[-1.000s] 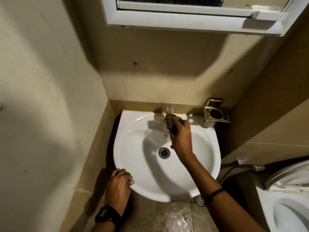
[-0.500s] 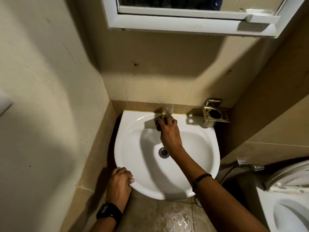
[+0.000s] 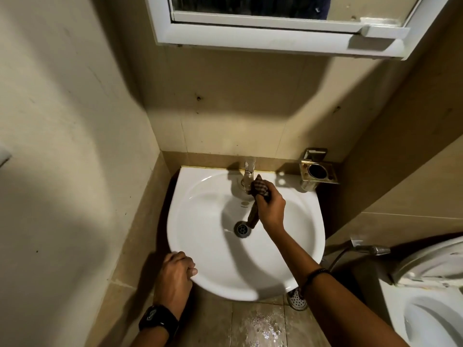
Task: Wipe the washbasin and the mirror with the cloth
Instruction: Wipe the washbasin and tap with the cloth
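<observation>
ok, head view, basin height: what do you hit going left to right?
left hand gripping the washbasin rim → drain → right hand holding the cloth → metal holder on the wall → spray hose head → toilet

Mirror (image 3: 250, 6): cut off by the top edge.
Toilet (image 3: 431, 296): cropped at right.
Cloth (image 3: 260, 190): my right hand (image 3: 271, 209) hides its middle.
</observation>
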